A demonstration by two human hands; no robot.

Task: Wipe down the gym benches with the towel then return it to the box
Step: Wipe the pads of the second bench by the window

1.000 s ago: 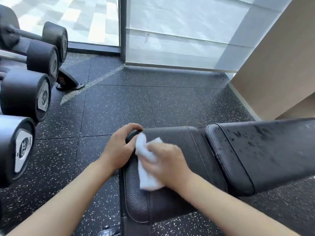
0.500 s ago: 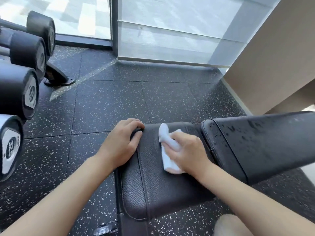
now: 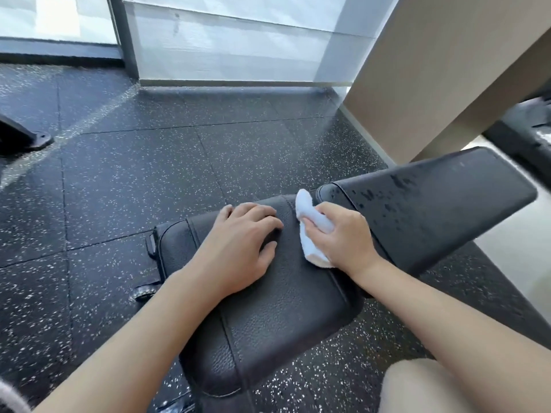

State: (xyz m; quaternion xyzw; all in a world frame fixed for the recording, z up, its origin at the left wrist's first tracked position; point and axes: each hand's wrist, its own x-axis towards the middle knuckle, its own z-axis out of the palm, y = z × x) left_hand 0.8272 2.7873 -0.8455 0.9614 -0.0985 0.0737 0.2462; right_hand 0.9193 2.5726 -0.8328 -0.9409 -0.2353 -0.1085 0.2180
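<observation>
towel: small white cloth towel (image 3: pixel 313 231), bunched, on black leather bench seat pad (image 3: pixel 286 308), at its 1 o'clock edge
right hand (image 3: pixel 346 236): grasping towel, pressing it down
left hand (image 3: pixel 238 248): flat on seat, fingers relaxed
backrest: black backrest pad (image 3: pixel 432 201) at 2 o'clock, dark blotches, possibly wet
</observation>
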